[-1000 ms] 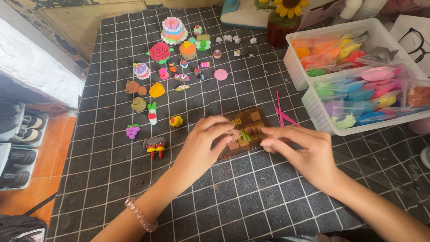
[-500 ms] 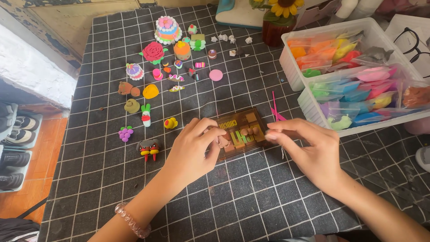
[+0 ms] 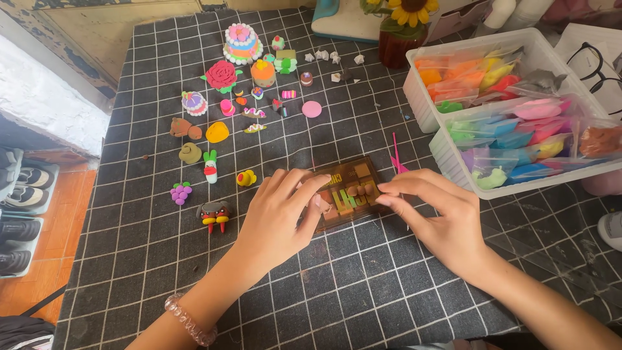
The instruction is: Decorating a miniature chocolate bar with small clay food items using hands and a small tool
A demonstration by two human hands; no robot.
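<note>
Fingers of the right hand pinch narrowly at small clay pieces on the brown tray; the left hand rests spread, steadying its near edge. The tray lies mid-mat, flat, rigid, likely light; grip its edges. Beyond: soft, fragile clay figures, layered cake, bins of bagged clay.

Two white plastic tubs stand side by side at the right of the bench. The farther tub holds clear bags of orange, yellow, red and green clay. The nearer tub holds clear bags of pink, blue, green, yellow, purple and brown clay. No labels, signs or screens are in view.
</note>
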